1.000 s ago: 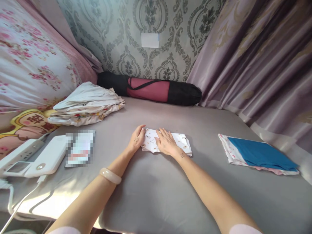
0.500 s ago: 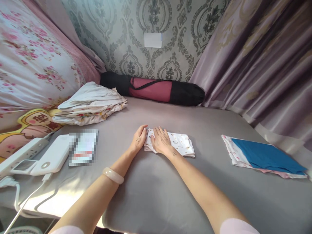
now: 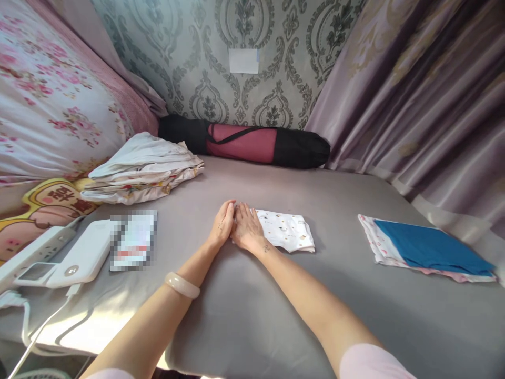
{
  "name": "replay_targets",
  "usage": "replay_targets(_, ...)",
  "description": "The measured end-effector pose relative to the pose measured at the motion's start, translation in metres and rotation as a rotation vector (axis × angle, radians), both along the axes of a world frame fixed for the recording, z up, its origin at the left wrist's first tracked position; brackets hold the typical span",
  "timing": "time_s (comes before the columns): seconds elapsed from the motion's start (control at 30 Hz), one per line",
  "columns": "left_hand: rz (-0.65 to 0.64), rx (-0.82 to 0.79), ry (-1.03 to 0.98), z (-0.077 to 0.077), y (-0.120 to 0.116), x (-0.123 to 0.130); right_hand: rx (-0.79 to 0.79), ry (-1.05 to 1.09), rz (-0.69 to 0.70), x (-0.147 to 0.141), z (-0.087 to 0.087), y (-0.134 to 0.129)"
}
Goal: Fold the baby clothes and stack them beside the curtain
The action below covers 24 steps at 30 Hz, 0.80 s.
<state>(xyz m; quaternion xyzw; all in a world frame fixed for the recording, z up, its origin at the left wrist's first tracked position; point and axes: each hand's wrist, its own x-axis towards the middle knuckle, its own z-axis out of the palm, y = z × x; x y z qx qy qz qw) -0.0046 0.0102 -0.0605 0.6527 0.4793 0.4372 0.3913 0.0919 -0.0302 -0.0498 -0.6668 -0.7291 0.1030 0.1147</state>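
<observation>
A white garment with small printed figures lies folded flat on the grey sheet. My right hand rests palm down on its left end, fingers stretched out and pointing away from me. Right against that hand, my left hand stands on its edge along the garment's left side, fingers straight and together. The garment's left end is mostly hidden under and between the hands. Neither hand grips the cloth.
Folded clothes with a blue piece on top lie at the right. A white cloth pile, a phone, a power bank and a power strip are at the left. A long black-and-maroon bag lies along the back wall.
My right hand has slid left across the garment, up against my left hand, uncovering more of the print. The left hand has barely moved. The view has shifted slightly.
</observation>
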Motion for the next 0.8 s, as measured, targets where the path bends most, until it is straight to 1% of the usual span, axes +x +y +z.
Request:
replay_targets(0.17,-0.044,0.025,0.070,0.000,-0.001,-0.001,0.037,0.072,0.017,0.009,0.006,-0.003)
replay_targets(0.23,-0.060,0.047,0.113,0.000,-0.002,-0.001,0.079,0.074,0.011,0.019,0.008,-0.009)
replay_targets(0.33,-0.095,0.088,0.199,-0.001,-0.003,-0.001,0.111,0.016,0.018,0.043,0.010,-0.023)
replay_targets(0.4,-0.143,0.152,0.265,-0.002,-0.004,0.000,0.117,-0.026,0.009,0.059,0.009,-0.032)
replay_targets(0.5,-0.240,0.313,0.379,-0.004,-0.006,0.001,0.140,-0.060,-0.031,0.077,0.005,-0.041)
replay_targets(0.57,-0.302,0.407,0.470,-0.005,-0.008,0.002,0.152,-0.066,-0.047,0.080,0.000,-0.042)
replay_targets(0.63,-0.362,0.463,0.565,-0.006,-0.010,0.002,0.152,-0.066,-0.058,0.080,-0.004,-0.042)
replay_targets(0.7,-0.415,0.491,0.645,-0.006,-0.011,0.003,0.144,-0.063,-0.065,0.078,-0.006,-0.041)
replay_targets(0.8,-0.451,0.499,0.705,-0.007,-0.011,0.003,0.099,-0.040,-0.038,0.083,-0.001,-0.042)
